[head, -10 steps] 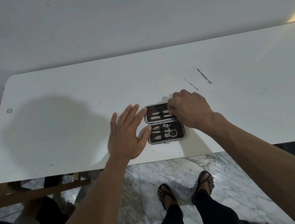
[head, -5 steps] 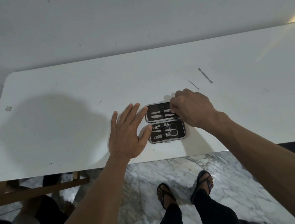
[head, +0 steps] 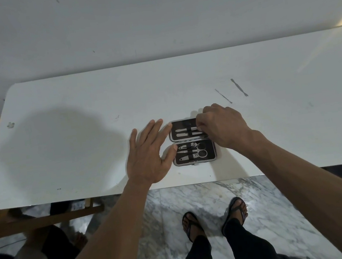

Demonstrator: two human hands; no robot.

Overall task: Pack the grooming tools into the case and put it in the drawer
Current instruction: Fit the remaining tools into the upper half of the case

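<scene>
**Upper-half tool being seated; two tools left on the table**

Head view. Case (head: 192, 141) lies open and flat near the front edge of the white table (head: 81, 140). Left hand (head: 150, 153) is flat beside the case, fingers straight, fingertips and thumb touching its left edge; it braces and grasps nothing. Right hand (head: 221, 126) is curled over the right end of the upper half, fingertips pinching the end of a slim metal tool (head: 187, 130) lying in a slot there. Compared with half a second ago: both hands and the case sit in practically the same place, and the right fingers have stayed on the same tool. Judgement: the tool is being worked under its strap, not yet let go. Lower half holds scissors (head: 200, 149) and clippers.

Well apart to the upper right, a thin probe (head: 223, 95) and a flat pusher (head: 239, 87) lie loose. Judgement: packing is unfinished; closing and the drawer come later. No drawer in view.
</scene>
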